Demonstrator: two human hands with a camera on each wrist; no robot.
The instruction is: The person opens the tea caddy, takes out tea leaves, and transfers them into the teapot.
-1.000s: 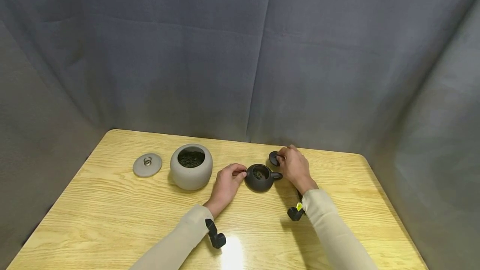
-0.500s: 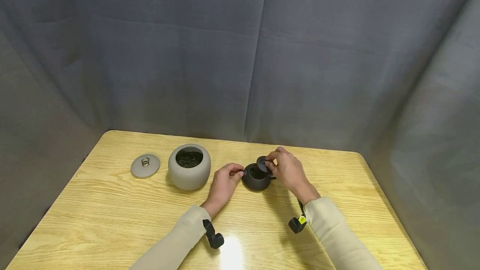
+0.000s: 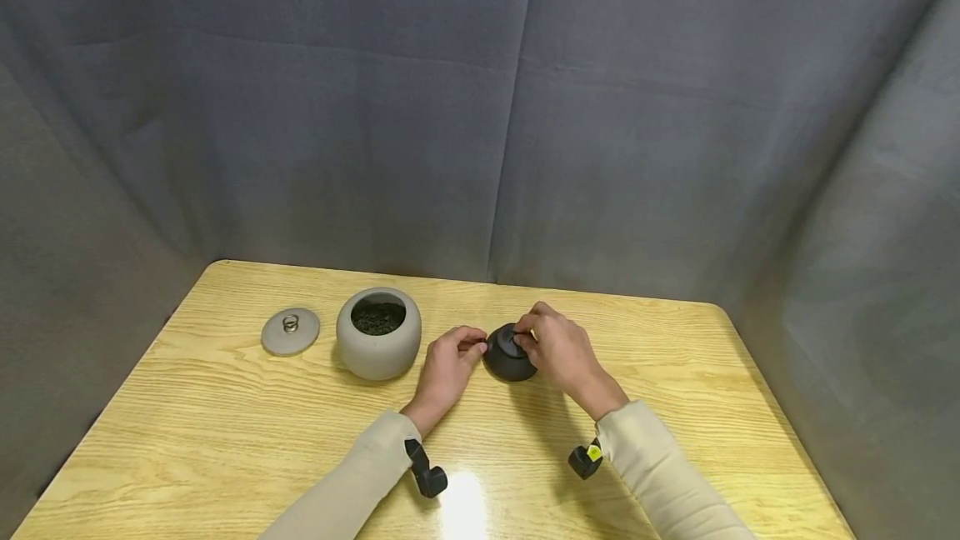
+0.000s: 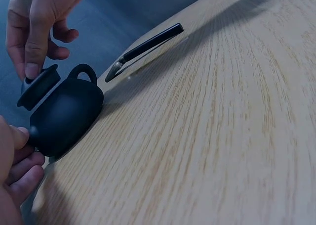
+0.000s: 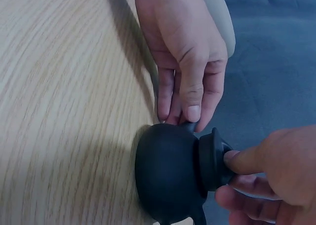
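Note:
A small black teapot (image 3: pixel 508 367) stands on the table between my hands. My left hand (image 3: pixel 448 369) pinches its short spout between thumb and fingers, as the right wrist view shows. My right hand (image 3: pixel 561 350) grips the knob of the black teapot lid (image 5: pixel 212 160). That lid sits over the mouth of the pot; in the left wrist view it looks slightly tilted, with its flange just above the opening. The teapot's loop handle (image 4: pixel 84 72) points toward the right-hand side and is covered by my right hand in the head view.
Left of the teapot stands a round grey jar (image 3: pixel 378 348) with dark loose leaves inside. Its grey lid (image 3: pixel 290 332) with a metal ring lies farther left. A dark-handled tool with a metal tip (image 4: pixel 145 49) lies beyond the teapot handle. Grey curtains (image 3: pixel 480 107) surround the wooden table (image 3: pixel 225 440).
My right hand has brought the teapot lid from beyond the handle leftward and down onto the pot's mouth. The left hand has stayed at the spout.

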